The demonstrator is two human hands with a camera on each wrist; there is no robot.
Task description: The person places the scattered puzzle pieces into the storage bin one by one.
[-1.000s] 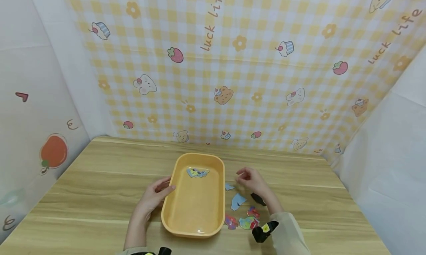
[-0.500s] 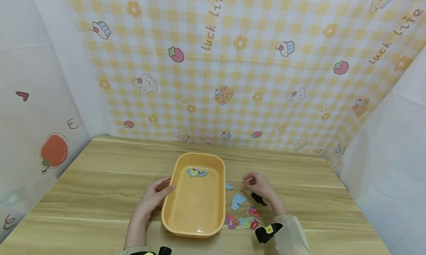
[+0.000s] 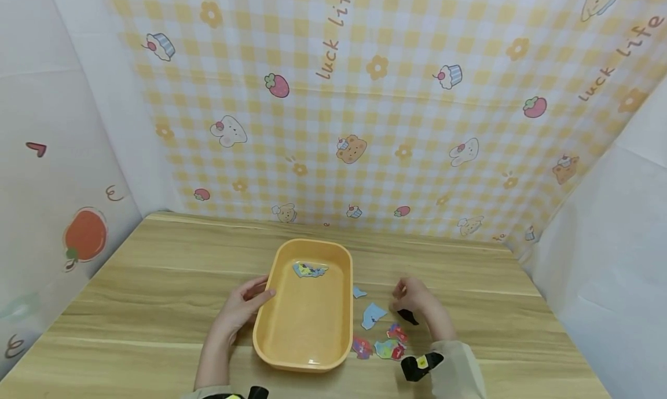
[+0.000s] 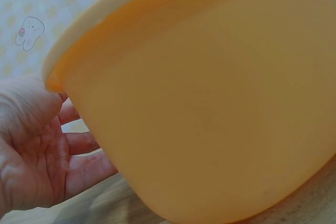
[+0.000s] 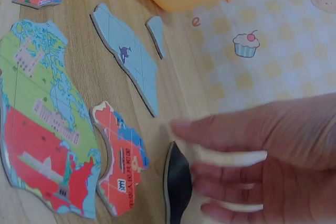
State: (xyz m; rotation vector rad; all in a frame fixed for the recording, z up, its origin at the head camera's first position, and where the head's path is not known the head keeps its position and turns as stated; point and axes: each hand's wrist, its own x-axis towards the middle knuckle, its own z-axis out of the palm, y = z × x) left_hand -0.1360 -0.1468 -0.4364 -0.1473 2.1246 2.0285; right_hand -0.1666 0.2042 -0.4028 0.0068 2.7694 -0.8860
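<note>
My left hand [image 3: 241,311] holds a yellow plastic tub [image 3: 307,324] by its left side, thumb over the rim and fingers against the outer wall [image 4: 210,103]. Inside the tub lies one colourful map puzzle piece [image 3: 310,270]. To the tub's right, my right hand [image 3: 417,299] hovers low beside a black puzzle piece [image 5: 178,182]. Its thumb and fingers are apart, with the fingertips close to that piece; whether they touch it I cannot tell. Nearby lie a pale blue piece [image 5: 128,51], a red piece [image 5: 123,161] and a large green-and-red piece [image 5: 47,114].
Between tub and right hand lies a small blue piece [image 3: 358,292]. A red-purple piece [image 3: 362,347] sits by the tub's lower right corner. The wooden table [image 3: 177,295] ends at a checked yellow cloth [image 3: 365,98] behind it.
My right hand has moved right and slightly toward me, to the black piece, which now appears slightly shifted. The left hand and tub have stayed put.
</note>
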